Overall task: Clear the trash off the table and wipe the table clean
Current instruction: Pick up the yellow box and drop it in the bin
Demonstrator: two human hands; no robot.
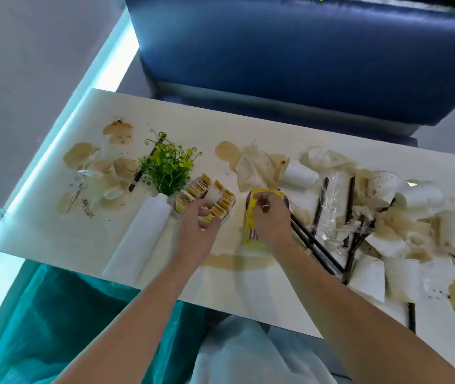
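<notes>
A white table (248, 289) carries brown spill stains and litter. My left hand (197, 221) grips the near edge of a small white tray of yellow packets (206, 195). My right hand (270, 217) holds a yellow and purple box (251, 231) that stands on the table. To the right lies a heap of trash: a tipped paper cup (298, 173), crumpled stained napkins (254, 167), black straws (317, 245), clear plastic wrap (331, 206) and soiled paper pieces (403, 245).
A white vase with a green plant (165, 167) lies tipped toward me on the left. Small cups and stains (104, 176) sit at the far left. A teal bin bag (54, 322) hangs open below the table's near edge. A blue sofa (304, 51) stands beyond the table.
</notes>
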